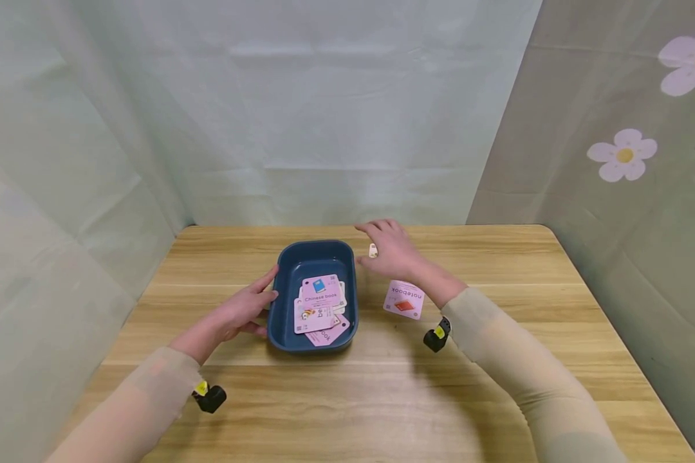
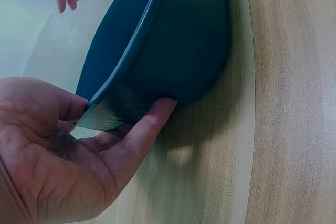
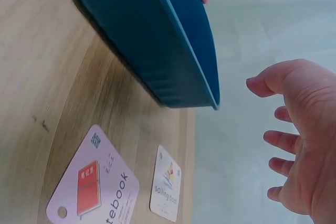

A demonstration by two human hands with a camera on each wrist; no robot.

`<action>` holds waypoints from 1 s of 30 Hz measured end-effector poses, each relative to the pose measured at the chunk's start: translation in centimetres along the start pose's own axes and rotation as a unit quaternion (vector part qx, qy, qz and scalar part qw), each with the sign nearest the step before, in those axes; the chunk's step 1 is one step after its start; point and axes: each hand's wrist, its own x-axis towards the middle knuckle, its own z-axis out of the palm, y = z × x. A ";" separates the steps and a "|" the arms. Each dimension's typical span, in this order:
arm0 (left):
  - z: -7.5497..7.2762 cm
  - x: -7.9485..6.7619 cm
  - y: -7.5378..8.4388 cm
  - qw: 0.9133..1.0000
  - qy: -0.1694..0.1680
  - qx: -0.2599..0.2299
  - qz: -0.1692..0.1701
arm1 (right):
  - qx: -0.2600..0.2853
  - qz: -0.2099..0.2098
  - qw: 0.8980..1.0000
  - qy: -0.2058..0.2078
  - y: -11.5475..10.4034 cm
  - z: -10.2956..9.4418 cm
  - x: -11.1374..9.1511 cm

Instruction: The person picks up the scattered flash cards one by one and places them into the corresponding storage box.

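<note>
A deep blue plastic bin (image 1: 342,337) stands on the table with several picture cards (image 1: 318,292) inside; the top one reads "Chinese book". My left hand (image 1: 246,312) is at its left side, the thumb touching the rim and the spread fingers resting against the outer wall, as the left wrist view shows. Just past the bin's right rim, my right hand (image 1: 390,251) hovers above the table, fingers loosely bent, with nothing held. Below it lies a white "sailing boat" card (image 3: 166,184), mostly hidden in the head view. Nearer me is a pink "notebook" card (image 1: 404,300).
The wooden table (image 1: 347,411) extends around the bin on all sides. A pale curtain (image 1: 324,116) hangs behind the table's far edge, and a flowered curtain (image 1: 631,212) stands along the right side. Black wrist cameras (image 1: 210,397) project from both sleeves.
</note>
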 end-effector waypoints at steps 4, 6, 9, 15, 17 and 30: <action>0.0 0.0 0.0 1.000 0.000 -0.001 0.001 | 0.006 0.003 1.000 0.000 0.4 -0.3 -0.4; 0.0 0.1 0.0 1.000 0.000 -0.001 0.001 | 0.008 0.004 1.000 0.000 0.6 -0.5 -0.7; 0.0 0.1 0.0 1.000 -0.002 -0.004 0.001 | 0.009 0.008 1.000 -0.001 1.1 -0.6 -1.1; 0.1 0.1 0.0 1.000 -0.005 -0.008 0.002 | 0.006 0.023 1.000 -0.002 2.3 -0.9 -2.2; 0.1 0.1 0.0 1.000 -0.004 -0.007 0.002 | 0.003 0.027 1.000 -0.005 2.7 -1.1 -2.6; 0.2 0.0 -0.1 1.000 -0.005 -0.005 0.003 | -0.004 0.040 0.999 -0.017 4.4 -0.5 -5.1</action>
